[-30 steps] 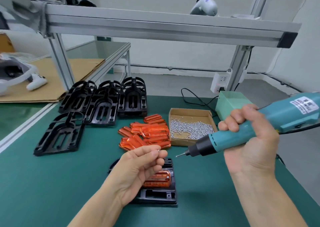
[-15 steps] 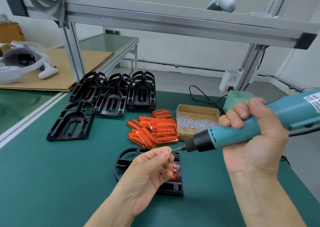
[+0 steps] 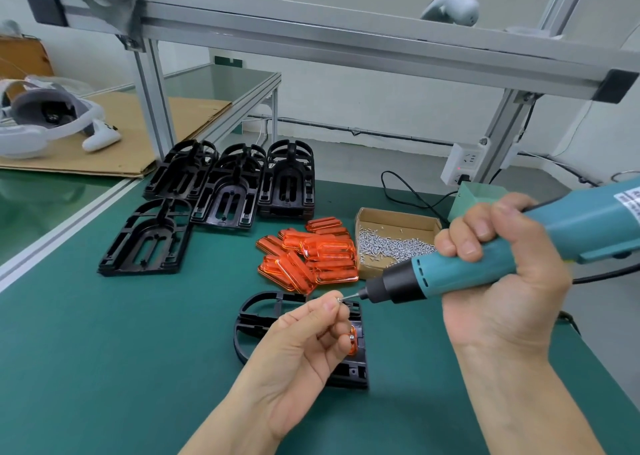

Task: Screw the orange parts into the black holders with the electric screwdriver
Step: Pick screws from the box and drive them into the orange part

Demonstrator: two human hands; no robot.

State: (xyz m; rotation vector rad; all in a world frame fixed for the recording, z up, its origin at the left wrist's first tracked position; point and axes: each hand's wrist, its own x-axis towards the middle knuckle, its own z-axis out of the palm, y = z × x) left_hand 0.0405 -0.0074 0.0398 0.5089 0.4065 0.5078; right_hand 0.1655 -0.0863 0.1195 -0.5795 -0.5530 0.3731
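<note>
My left hand [image 3: 304, 343] pinches a small silver screw [image 3: 338, 299] against the bit of the teal electric screwdriver [image 3: 491, 257], which my right hand [image 3: 502, 281] grips in a fist.

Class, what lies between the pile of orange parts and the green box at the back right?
In the head view, an open cardboard box of loose screws lies between the orange parts and the green box.

Bright, even light from overhead, so shadows are soft, just faint ones under the hands on the counter [image 3: 104, 368]. Wide-angle lens bends the frame [image 3: 311, 35] at the edges. Mostly sharp; orange parts [image 3: 311, 257] show some glare.
</note>
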